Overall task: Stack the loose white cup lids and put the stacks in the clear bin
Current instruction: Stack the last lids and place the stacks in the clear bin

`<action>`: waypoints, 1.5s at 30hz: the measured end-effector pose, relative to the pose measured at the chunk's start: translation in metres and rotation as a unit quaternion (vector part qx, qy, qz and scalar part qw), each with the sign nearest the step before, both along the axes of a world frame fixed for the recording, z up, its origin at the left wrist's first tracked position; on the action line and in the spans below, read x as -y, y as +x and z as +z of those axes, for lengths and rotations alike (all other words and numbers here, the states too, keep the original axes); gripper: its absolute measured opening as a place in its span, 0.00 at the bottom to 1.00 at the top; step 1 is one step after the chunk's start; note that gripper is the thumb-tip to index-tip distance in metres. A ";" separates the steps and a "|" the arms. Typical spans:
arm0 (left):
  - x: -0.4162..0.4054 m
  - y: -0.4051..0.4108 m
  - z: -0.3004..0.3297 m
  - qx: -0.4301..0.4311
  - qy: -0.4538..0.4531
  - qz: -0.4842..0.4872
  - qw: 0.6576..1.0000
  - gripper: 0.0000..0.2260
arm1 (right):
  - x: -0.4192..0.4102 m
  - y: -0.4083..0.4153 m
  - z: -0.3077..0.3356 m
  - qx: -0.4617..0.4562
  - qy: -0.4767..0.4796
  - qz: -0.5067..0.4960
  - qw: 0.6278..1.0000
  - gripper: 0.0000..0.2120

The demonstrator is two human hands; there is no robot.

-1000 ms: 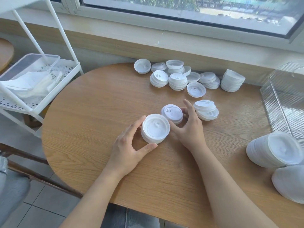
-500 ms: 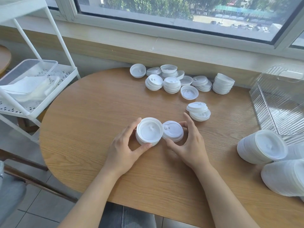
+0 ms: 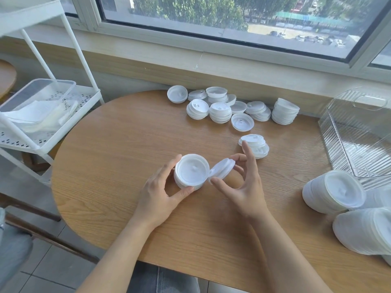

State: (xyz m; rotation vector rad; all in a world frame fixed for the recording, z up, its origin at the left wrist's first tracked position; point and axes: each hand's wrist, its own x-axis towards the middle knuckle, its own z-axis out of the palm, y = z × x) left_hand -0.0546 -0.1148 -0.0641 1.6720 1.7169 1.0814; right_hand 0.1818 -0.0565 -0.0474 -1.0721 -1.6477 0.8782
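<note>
A lid stack is gripped by the left hand above the worktop; a tilted smaller stack is pinched by the right hand.

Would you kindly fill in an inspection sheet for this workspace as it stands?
Surface: wooden table, rounded edge.
Job's things: lid stack in left hand; tilted small stack in right hand; loose lids at the back; long stacks lying on their sides at right; clear bin holds no lids.
Clutter: nothing seen.
Hands: both gripping.
Cables: nothing seen.
Surroundings: white cart, window.
</note>
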 end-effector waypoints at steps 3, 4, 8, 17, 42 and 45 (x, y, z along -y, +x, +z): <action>0.000 0.001 0.002 0.003 -0.004 0.001 1.000 0.39 | 0.001 -0.004 0.009 -0.019 0.007 0.006 1.000 0.52; 0.001 0.001 0.002 0.001 -0.004 0.001 1.000 0.39 | 0.001 -0.006 0.013 -0.019 0.011 0.008 1.000 0.51; 0.001 0.002 0.003 0.004 -0.005 0.000 1.000 0.38 | 0.000 -0.014 0.029 0.002 0.041 0.022 0.999 0.48; 0.001 0.001 0.002 0.007 -0.003 0.000 1.000 0.39 | -0.003 -0.036 0.045 0.065 0.082 0.043 0.994 0.44; 0.001 0.000 0.002 0.000 0.005 0.005 1.000 0.38 | 0.001 -0.044 0.027 0.112 0.040 0.056 0.991 0.50; 0.000 0.001 0.002 0.005 0.005 0.003 1.000 0.39 | 0.005 -0.034 0.020 0.106 -0.001 0.046 0.993 0.50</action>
